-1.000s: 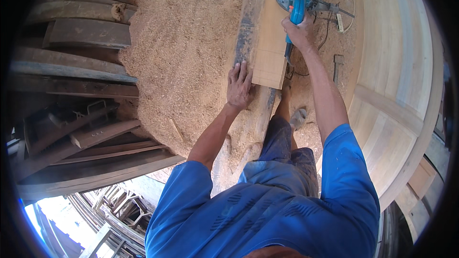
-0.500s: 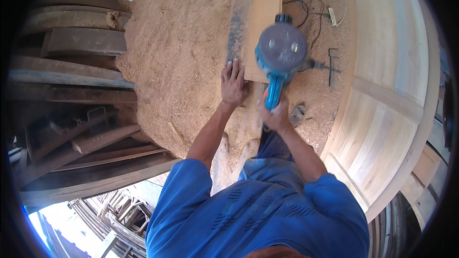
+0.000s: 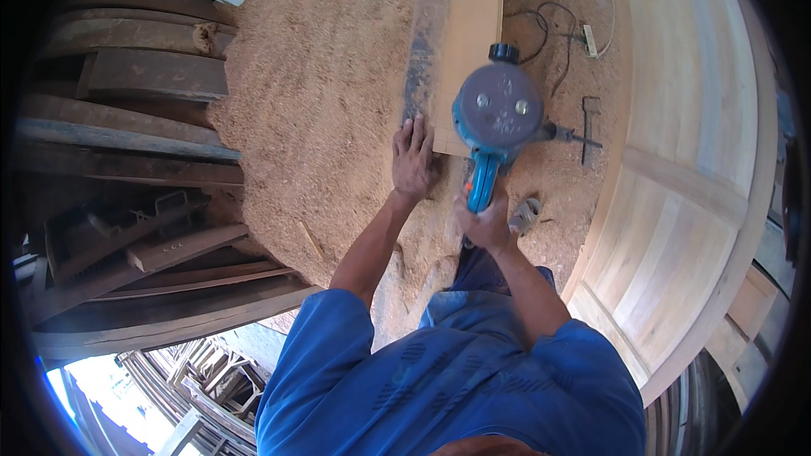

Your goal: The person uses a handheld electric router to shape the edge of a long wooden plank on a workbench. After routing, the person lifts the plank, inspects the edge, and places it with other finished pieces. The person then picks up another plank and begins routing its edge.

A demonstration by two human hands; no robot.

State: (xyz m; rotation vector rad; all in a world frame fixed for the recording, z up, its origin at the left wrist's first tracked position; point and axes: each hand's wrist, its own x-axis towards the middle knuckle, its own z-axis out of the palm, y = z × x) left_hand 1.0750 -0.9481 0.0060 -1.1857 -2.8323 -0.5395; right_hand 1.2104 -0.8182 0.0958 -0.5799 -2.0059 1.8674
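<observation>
A teal power tool (image 3: 497,110) with a round grey top, two bolt heads and a black knob at its front stands over the near right end of a pale wooden board (image 3: 469,51). Its exact kind I cannot tell. My right hand (image 3: 486,221) wraps round its rear handle. To the left, my left hand (image 3: 413,165) lies with fingers stretched forward on the dark, worn timber (image 3: 420,76) along the board's left side. Its palm sits near the board's near end, and it holds nothing. The tool hides its underside and part of the board.
Wood shavings (image 3: 304,101) cover the ground. A black cord (image 3: 564,42) loops right of the board, near a metal clamp-like bar (image 3: 587,131). A large panelled wooden door (image 3: 676,194) lies at the right. Stacked timber (image 3: 152,76) lines the left. A sandal (image 3: 525,214) shows beside my right hand.
The tool and my right hand sit slightly nearer to me, and the tool looks sharper. The whole scene has shifted a little downward in view. My left hand keeps its place on the timber.
</observation>
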